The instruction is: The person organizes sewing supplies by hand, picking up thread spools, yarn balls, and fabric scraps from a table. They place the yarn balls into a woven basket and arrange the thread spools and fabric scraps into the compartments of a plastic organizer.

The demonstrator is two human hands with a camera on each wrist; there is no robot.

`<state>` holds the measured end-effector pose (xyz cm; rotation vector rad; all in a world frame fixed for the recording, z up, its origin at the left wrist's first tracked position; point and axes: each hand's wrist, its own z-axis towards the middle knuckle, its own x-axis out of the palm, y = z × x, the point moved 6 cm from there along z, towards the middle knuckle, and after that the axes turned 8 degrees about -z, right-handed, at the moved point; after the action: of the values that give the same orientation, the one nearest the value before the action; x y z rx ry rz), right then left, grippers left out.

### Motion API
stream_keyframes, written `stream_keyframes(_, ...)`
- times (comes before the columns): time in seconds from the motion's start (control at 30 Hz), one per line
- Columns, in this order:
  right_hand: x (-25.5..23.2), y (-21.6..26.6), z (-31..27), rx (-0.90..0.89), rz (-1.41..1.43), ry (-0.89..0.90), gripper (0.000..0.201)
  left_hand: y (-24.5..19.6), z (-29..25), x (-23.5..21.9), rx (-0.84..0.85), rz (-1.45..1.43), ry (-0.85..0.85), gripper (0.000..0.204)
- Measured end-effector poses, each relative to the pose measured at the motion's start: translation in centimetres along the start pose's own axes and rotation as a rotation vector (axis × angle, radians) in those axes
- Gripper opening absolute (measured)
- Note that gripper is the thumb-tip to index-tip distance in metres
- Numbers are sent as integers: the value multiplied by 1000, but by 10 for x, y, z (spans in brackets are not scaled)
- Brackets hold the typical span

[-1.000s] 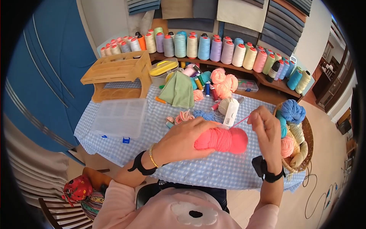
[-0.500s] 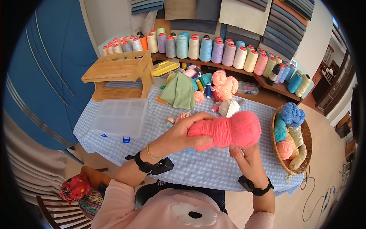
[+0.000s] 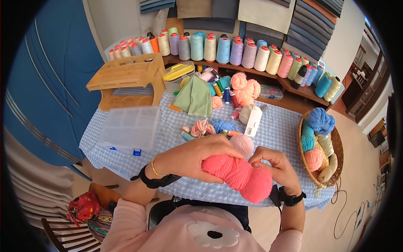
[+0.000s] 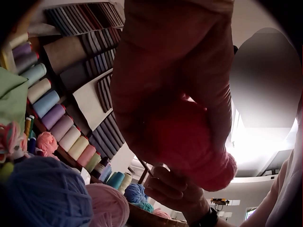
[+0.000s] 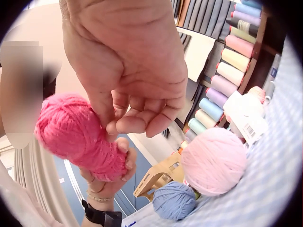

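A bright pink ball of yarn [image 3: 257, 185], narrowed at its middle, is held above the near part of the table. The left hand [image 3: 201, 156] grips its left end, the fingers curled round it; in the left wrist view the yarn [image 4: 189, 146] is in shadow under that hand [image 4: 175, 56]. At the yarn's upper right side is the right hand [image 3: 279, 166], its thumb and index fingertip together. The right wrist view shows these fingertips beside the yarn [image 5: 71, 125], the other fingers of the hand [image 5: 128, 61] bent. Any strand between them cannot be made out.
Behind the hands lie a pale pink ball [image 3: 242, 145], blue yarn [image 3: 224, 125] and a white-labelled ball [image 3: 252, 122]. A clear plastic box [image 3: 130, 128] is at the left, a yarn basket [image 3: 341, 161] at the right. Thread cones [image 3: 223, 51] line the back shelf.
The right hand first drew a strand out to the right, then came under the yarn, and is now at its upper right. The yarn's right end rose, then tilted down towards the body.
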<state>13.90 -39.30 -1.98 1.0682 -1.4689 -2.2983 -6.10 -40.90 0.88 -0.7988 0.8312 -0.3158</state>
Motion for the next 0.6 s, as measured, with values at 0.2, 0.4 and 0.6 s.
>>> stream_keyframes(0.2, 4, -1, 1, 129, 27, 29, 16, 3, -4, 6, -54, 206, 19, 66)
stream_keyframes(0.4, 11, 27, 0, -32, -583, -127, 26, 10, -7, 4, -172, 397, -95, 61)
stream_keyframes(0.6, 25, 39, 1, -93, -857, -261, 61, 9, 1, 1, -199, 386, -187, 65)
